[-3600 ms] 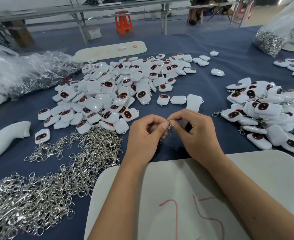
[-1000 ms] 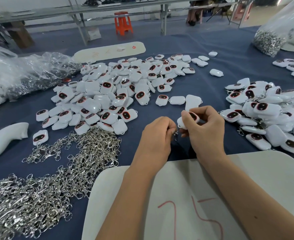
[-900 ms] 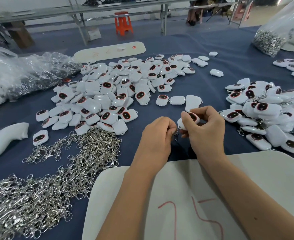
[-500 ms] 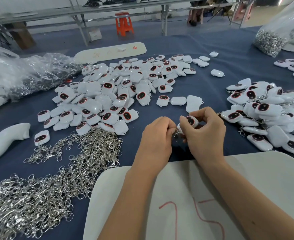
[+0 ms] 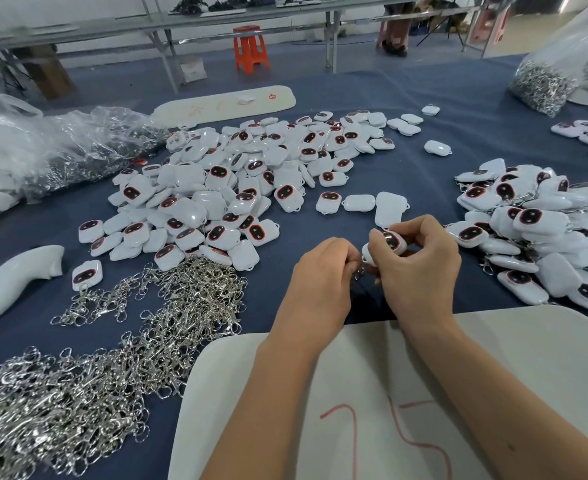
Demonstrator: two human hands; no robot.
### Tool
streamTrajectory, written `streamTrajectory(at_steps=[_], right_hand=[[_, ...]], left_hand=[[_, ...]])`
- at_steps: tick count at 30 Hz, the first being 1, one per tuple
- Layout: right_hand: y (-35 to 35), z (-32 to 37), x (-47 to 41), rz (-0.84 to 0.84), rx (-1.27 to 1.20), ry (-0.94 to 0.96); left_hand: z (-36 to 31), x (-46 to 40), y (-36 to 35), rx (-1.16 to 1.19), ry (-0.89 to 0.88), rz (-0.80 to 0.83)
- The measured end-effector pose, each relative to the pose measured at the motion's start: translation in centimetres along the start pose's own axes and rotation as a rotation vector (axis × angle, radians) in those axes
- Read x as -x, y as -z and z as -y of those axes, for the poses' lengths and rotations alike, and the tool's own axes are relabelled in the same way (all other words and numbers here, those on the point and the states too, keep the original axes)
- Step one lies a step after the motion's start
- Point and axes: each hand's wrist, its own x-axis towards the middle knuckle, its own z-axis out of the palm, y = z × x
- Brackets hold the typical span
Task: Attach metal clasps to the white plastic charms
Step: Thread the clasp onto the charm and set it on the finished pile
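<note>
I'm holding one white charm (image 5: 387,242) in my right hand (image 5: 420,268), pinched between thumb and curled fingers just above the blue cloth (image 5: 441,109). Its dark face is pointing up and toward me, long axis running lower-left to upper-right, lower-left end meeting my left hand (image 5: 323,271). My left fingers are curling around a metal clasp (image 5: 359,271), mostly hidden, at that end. Clear bag (image 5: 555,60) far right is holding more clasps. Loose clasp pile (image 5: 112,348) is lying at left, bare charm pile (image 5: 237,188) ahead, clasped charms (image 5: 542,230) at right. Both forearms are crossing the white board (image 5: 528,362).
</note>
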Motion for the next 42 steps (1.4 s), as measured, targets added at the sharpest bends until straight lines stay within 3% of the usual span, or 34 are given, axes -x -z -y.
streamTrajectory(at_steps=[14, 18, 26, 29, 42], right_hand=[[-0.2, 0.0, 0.4, -0.065, 0.062, 0.127], [-0.3, -0.1, 0.7, 0.008, 0.008, 0.109], [0.0, 0.1, -0.1, 0.021, -0.343, -0.139], [-0.1, 0.1, -0.4, 0.036, -0.405, -0.173], [0.1, -0.1, -0.3, 0.111, -0.389, -0.137]], left_hand=[[-0.8, 0.3, -0.8, -0.12, 0.163, -0.012], [-1.3, 0.3, -1.3, -0.112, 0.248, -0.093], [-0.9, 0.0, -1.0, 0.126, 0.021, -0.24], [-0.7, 0.1, -0.8, 0.188, 0.014, -0.246], [-0.5, 0.1, 0.3, 0.128, 0.033, -0.234]])
